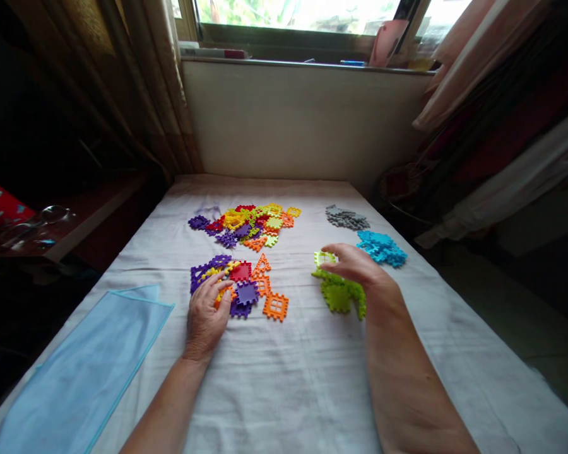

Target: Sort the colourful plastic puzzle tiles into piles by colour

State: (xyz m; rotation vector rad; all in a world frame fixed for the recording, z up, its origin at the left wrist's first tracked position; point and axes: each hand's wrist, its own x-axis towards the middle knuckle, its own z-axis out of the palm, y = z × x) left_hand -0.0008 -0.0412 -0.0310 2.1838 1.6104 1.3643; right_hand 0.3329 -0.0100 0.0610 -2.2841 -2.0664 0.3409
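Observation:
My left hand (206,313) lies on the left edge of a mixed pile of plastic interlocking tiles, its fingers loosely spread and thumb apart. Around it are purple tiles (247,292), a red tile (241,271) and yellow pieces, some partly covered by my fingers. Orange window-shaped tiles (276,306) and an orange triangular tile (262,263) lie just right of that pile. Between the thumb and fingers of my right hand (353,261) is a lime-green window tile (324,258), above a pile of green tiles (337,296).
Farther back sits another mixed-colour tile pile (246,224). Grey tiles (348,218) and blue tiles (382,248) form piles at the right. A folded light-blue cloth (80,372) covers the bed's left side. A pink cup (387,43) stands on the window sill.

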